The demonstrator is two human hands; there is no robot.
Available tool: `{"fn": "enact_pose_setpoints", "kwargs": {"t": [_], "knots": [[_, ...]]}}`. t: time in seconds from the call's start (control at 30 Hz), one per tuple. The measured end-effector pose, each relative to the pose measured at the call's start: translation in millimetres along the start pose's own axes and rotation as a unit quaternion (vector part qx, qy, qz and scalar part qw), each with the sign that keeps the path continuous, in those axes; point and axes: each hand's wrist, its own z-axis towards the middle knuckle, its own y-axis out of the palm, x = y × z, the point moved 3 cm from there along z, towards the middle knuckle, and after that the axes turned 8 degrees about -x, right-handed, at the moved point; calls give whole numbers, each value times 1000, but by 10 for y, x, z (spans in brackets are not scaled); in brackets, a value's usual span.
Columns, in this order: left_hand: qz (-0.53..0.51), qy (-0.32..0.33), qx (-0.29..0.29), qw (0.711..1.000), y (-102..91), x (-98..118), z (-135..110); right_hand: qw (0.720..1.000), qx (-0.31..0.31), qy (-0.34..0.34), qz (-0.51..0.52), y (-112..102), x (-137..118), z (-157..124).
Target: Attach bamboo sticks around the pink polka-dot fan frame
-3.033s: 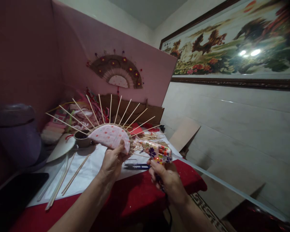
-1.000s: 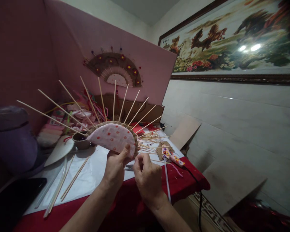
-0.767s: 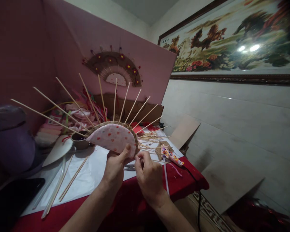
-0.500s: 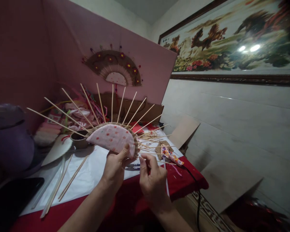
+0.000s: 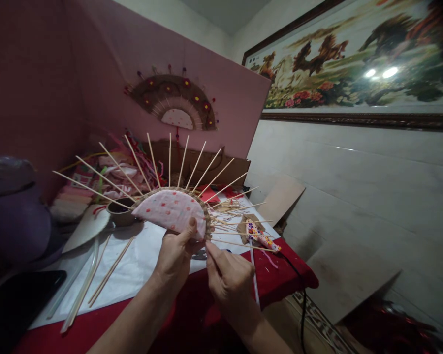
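Observation:
My left hand [image 5: 175, 258] grips a half-round fan base [image 5: 170, 211] by its lower edge, the thumb lying on its front. Pale pink cloth with red dots covers the base, and a brown woven band edges its curve. Several thin wooden sticks [image 5: 170, 160] fan out from that curve. My right hand [image 5: 229, 273] is closed, with its fingertips against the band at the base's lower right end. What those fingertips pinch is too small to make out. Just behind the hands, dark snips [image 5: 200, 254] lie partly hidden on the white sheet.
A finished fan [image 5: 177, 118] hangs on the pink board. Right of my hands lies a flower-patterned glue gun [image 5: 260, 236] with a black cord. A small bowl [image 5: 120, 214], loose sticks [image 5: 110, 273], clear glue sticks [image 5: 81, 287] and a black phone [image 5: 25, 305] are on the left.
My right fingertips have moved slightly left, up to the woven band's lower end. The spread of sticks has tilted a little clockwise, while my left hand keeps its hold.

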Motion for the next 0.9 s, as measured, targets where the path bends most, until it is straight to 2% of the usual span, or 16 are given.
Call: {"fn": "enact_pose_setpoints", "kwargs": {"t": [0.2,0.9], "knots": [[-13,-10,-24,1000,15,6,-14,1000,-5,-20,0,-22,24,-34],[-28,-15,-39,999,31,19,-18,996,3,-69,-59,-29,38,-34]]}}
